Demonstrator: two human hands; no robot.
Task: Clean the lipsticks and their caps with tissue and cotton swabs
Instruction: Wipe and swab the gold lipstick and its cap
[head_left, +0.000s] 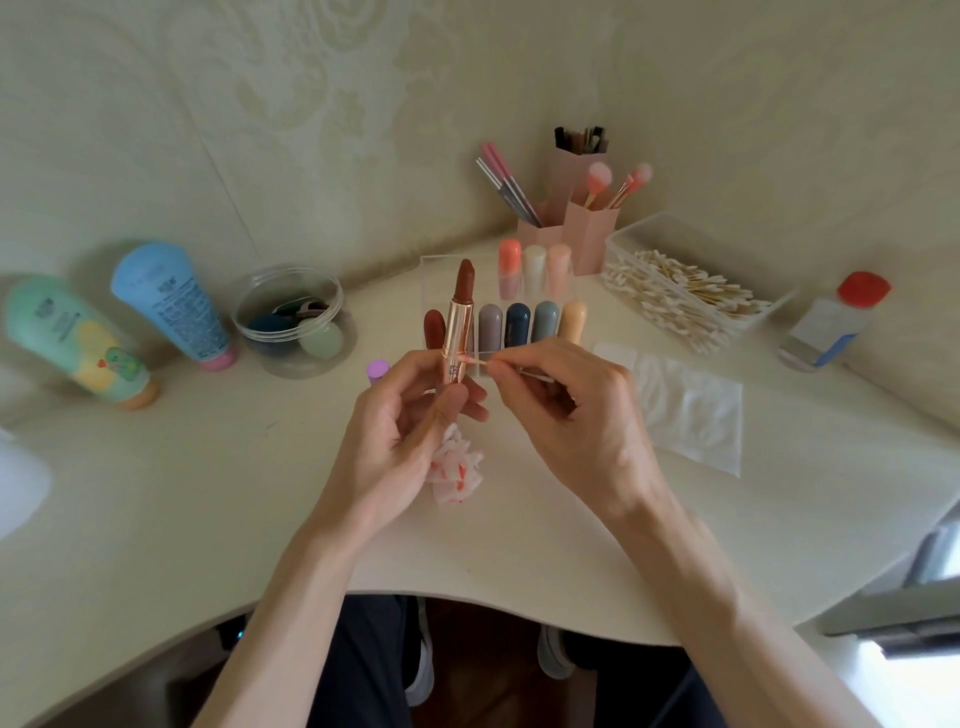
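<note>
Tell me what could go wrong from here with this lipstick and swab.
1. The lipstick in the left hand stands with its brown bullet wound out and bare. If the cotton swab pinched by the right hand slips upward from the gold collar, it may gouge or smear the bullet.
2. The red-stained tissue bunched under the left hand might rub colour back onto the tube or the desk.

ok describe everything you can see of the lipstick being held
The lipstick is uncapped and held upright above the table. Its tube looks like shiny rose-gold metal; the brownish-red bullet is wound up, tip slanted. The left hand grips the lower tube, and a cotton swab pinched by the right hand touches the tube's side with its tip.
</note>
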